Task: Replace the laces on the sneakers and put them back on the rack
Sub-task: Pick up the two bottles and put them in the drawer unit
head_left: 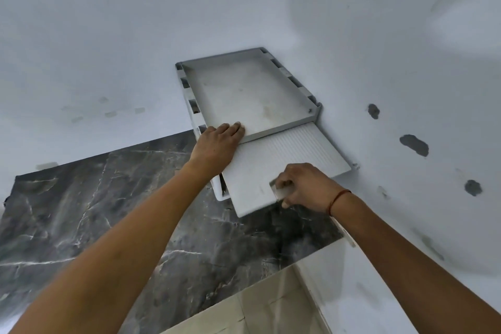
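A grey plastic shoe rack [271, 81] stands in the corner of two white walls, seen from above. Its top tray is bare and dusty. Below it a white ribbed front panel [292, 154] is swung outward. My left hand [217, 144] lies flat on the front left edge of the top tray, fingers together. My right hand [301, 187] grips the handle at the panel's near edge. No sneakers or laces are in view; the rack's inside is hidden by the panel.
Dark marble-patterned flooring [108, 211] covers the ground left of the rack, with beige tiles [257, 306] nearer me. The right wall [406, 89] has several dark scuff patches.
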